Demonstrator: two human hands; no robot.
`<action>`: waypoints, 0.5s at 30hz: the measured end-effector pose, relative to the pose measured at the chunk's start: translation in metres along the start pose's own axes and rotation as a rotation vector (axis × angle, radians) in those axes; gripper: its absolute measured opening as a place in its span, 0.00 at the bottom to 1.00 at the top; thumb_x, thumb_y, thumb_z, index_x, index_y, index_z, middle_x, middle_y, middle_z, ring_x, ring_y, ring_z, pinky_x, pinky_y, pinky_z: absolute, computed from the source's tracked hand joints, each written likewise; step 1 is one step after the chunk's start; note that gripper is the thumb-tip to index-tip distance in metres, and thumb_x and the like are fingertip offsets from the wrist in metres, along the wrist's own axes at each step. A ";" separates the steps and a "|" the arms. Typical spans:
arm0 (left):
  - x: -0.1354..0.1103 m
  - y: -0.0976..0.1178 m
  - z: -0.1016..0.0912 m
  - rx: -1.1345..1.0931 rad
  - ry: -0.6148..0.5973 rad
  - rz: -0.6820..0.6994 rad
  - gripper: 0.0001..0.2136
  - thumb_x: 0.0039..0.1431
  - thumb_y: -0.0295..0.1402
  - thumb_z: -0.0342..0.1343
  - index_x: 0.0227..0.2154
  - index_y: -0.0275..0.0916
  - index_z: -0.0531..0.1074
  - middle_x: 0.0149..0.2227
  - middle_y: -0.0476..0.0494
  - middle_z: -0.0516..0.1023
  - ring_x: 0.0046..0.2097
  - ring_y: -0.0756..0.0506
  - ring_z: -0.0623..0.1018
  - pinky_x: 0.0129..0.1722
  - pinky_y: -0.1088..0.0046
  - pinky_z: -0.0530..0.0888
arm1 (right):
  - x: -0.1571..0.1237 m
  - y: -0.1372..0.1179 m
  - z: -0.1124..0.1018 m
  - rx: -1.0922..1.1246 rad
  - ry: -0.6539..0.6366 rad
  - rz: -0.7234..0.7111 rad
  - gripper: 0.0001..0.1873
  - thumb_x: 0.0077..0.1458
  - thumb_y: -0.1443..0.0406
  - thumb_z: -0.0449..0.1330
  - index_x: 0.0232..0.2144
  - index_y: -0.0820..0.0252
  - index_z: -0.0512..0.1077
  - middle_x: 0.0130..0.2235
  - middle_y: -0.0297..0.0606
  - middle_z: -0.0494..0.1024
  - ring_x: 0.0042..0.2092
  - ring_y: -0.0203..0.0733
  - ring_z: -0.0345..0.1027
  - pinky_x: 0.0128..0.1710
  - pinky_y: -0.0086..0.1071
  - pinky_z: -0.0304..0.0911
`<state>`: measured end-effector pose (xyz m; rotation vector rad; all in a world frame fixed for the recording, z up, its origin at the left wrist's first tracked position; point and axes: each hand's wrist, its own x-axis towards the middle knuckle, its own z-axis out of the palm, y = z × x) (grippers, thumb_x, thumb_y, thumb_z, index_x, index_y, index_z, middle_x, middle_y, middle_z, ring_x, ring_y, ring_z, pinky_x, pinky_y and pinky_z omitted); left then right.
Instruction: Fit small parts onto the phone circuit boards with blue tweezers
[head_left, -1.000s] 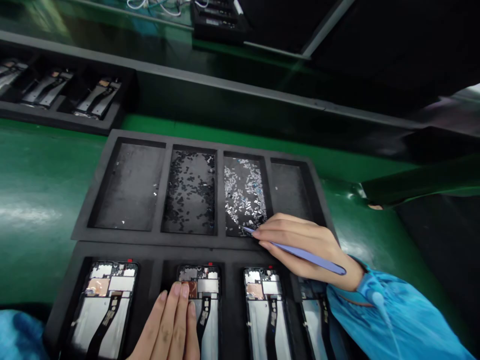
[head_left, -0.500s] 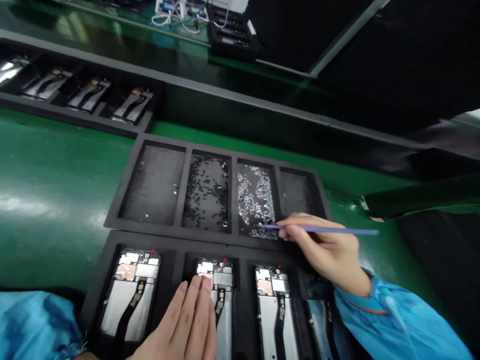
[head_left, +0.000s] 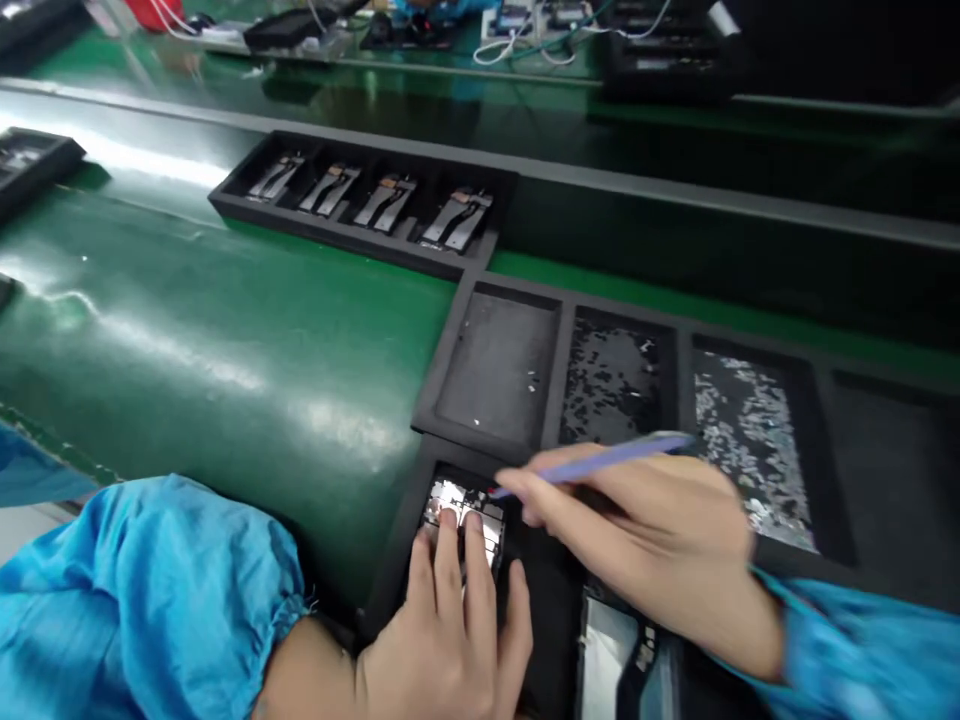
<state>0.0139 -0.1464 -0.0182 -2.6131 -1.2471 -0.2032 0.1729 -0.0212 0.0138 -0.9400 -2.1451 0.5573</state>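
Note:
My left hand [head_left: 442, 630] lies flat with fingers together on an opened phone [head_left: 463, 515] in the leftmost slot of the near black foam tray [head_left: 394, 570]. My right hand [head_left: 645, 545] pinches purple tweezers [head_left: 600, 460], whose tip hangs just above that phone's top end. Beyond them sits a black parts tray [head_left: 555, 365] with four compartments: one almost bare [head_left: 499, 365], one with small dark pieces [head_left: 615, 385], one with small silver pieces [head_left: 746, 430]. Another phone [head_left: 615, 660] shows partly under my right wrist.
A green conveyor belt [head_left: 187, 310] spreads to the left. A further black tray [head_left: 360, 200] with several phone frames rests at the belt's far edge. Cables and devices [head_left: 525, 20] line the bench behind. Blue sleeves cover both my forearms.
The view has swung left. My right hand has carried the tweezers from the silver-piece compartment down and left to the phone under my left hand, which has shifted to the leftmost phone.

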 end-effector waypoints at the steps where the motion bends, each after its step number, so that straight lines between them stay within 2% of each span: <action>1: -0.002 0.002 0.003 0.005 0.008 0.003 0.21 0.68 0.40 0.54 0.54 0.26 0.72 0.49 0.23 0.80 0.50 0.27 0.82 0.43 0.52 0.82 | 0.005 -0.001 0.014 -0.008 0.004 -0.015 0.20 0.65 0.61 0.63 0.20 0.57 0.71 0.21 0.31 0.77 0.22 0.34 0.74 0.22 0.26 0.66; 3: -0.004 0.006 0.008 0.011 0.041 -0.010 0.18 0.67 0.34 0.56 0.53 0.25 0.72 0.49 0.23 0.80 0.50 0.27 0.82 0.43 0.52 0.83 | 0.008 0.000 0.034 -0.004 0.007 -0.034 0.19 0.64 0.65 0.63 0.20 0.58 0.69 0.21 0.30 0.77 0.21 0.33 0.72 0.20 0.27 0.64; 5: -0.004 0.010 0.011 0.013 0.042 -0.038 0.17 0.68 0.33 0.55 0.53 0.25 0.72 0.51 0.22 0.79 0.51 0.28 0.82 0.42 0.52 0.83 | 0.005 0.004 0.045 0.002 -0.008 -0.038 0.18 0.63 0.66 0.64 0.21 0.57 0.70 0.22 0.30 0.78 0.21 0.34 0.73 0.19 0.27 0.64; 9: -0.004 0.017 0.011 0.018 -0.027 -0.101 0.17 0.68 0.33 0.57 0.55 0.28 0.72 0.53 0.25 0.79 0.51 0.32 0.82 0.46 0.56 0.83 | -0.001 0.009 0.046 -0.012 -0.044 -0.067 0.15 0.62 0.67 0.65 0.23 0.56 0.72 0.26 0.32 0.81 0.25 0.38 0.77 0.24 0.28 0.71; 15: 0.000 0.023 0.014 0.021 0.025 -0.187 0.14 0.67 0.33 0.59 0.51 0.29 0.73 0.51 0.28 0.81 0.51 0.31 0.82 0.45 0.54 0.83 | -0.003 0.009 0.045 -0.024 -0.022 -0.068 0.14 0.62 0.68 0.66 0.23 0.56 0.72 0.25 0.32 0.81 0.26 0.37 0.78 0.29 0.27 0.75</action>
